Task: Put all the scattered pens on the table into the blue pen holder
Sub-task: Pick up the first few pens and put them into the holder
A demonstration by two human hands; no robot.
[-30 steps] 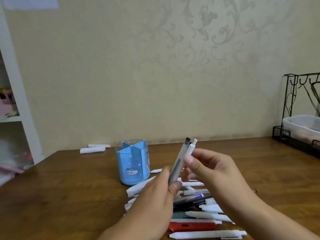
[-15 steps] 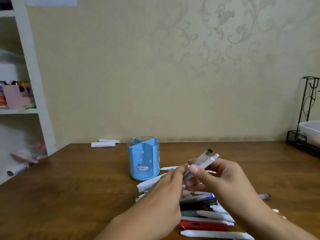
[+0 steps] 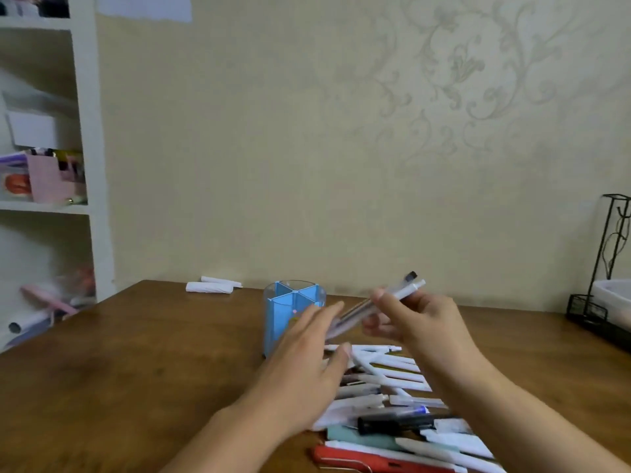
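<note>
The blue pen holder (image 3: pixel 286 317) stands on the brown table (image 3: pixel 136 363), divided into compartments, and no pens show in it. My right hand (image 3: pixel 420 322) holds two pens (image 3: pixel 386 300), one clear with a dark cap and one white, tilted up to the right just right of the holder's rim. My left hand (image 3: pixel 304 363) is spread open below the pens' lower ends, fingers apart, partly covering the holder. A pile of scattered pens (image 3: pixel 403 401), mostly white with a black, a green and a red one, lies on the table under my hands.
Two white rolled items (image 3: pixel 213 285) lie at the table's far edge. A black wire rack with a white tray (image 3: pixel 611 302) stands at the right. A white shelf unit (image 3: pixel 85 158) with clutter rises to the left of the table.
My left hand has let go of the pens and opened. The right hand keeps both pens and has carried them a bit toward the holder. The view has shifted further left.
</note>
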